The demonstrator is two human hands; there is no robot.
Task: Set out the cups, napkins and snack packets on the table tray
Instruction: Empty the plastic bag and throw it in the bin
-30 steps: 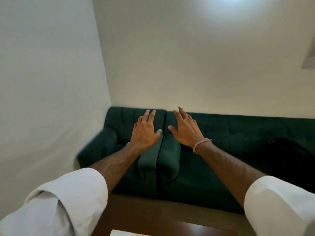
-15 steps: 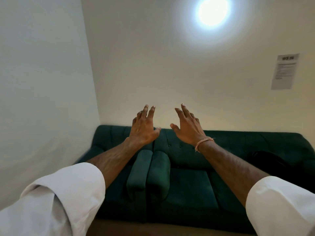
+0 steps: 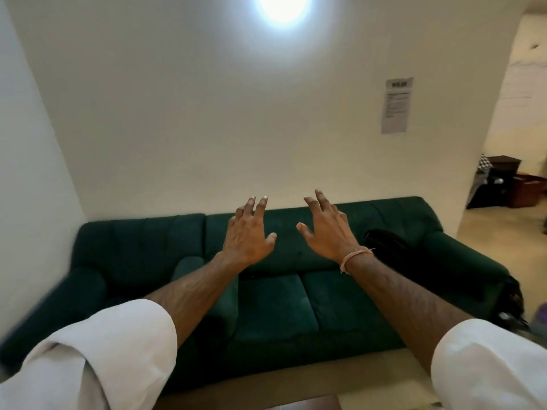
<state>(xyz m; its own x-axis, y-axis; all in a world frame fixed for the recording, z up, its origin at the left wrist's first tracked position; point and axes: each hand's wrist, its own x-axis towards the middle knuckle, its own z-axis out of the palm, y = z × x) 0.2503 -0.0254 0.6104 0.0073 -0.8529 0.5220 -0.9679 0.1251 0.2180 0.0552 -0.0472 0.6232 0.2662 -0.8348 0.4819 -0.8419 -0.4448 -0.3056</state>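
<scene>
Head view, only view available

Step in hand: judged as not started, or a pause between steps. Neither hand carries anything, and no cup, napkin or snack packet shows anywhere in frame. The table tray is not identifiable either; a dark brown corner (image 3: 307, 403) at the bottom edge may belong to a table, cannot tell. Task items therefore lie out of view, presumably below the camera's field.

Next move, as a judgement: gaze and hands need to drop toward whatever sits beneath the frame, locate the tray, then reach for the first item. Nothing here indicates which item that would be.

Pose, left hand (image 3: 247, 235): raised in the air ahead of the body, back of the hand toward the camera, fingers straight and slightly apart, thumb out to the side, holding nothing. Forearm bare, white sleeve (image 3: 97, 359) rolled near the elbow.

Pose, right hand (image 3: 327, 232): same height, near the left but apart from it, fingers spread, thumb angled inward, empty. Thread wristband (image 3: 355, 255) at the wrist.

Surroundings: green sofa (image 3: 275, 309) against a pale wall, dark bag (image 3: 387, 247) on its right end, printed notice (image 3: 396, 106) on the wall, bright lamp (image 3: 282, 5) above
</scene>
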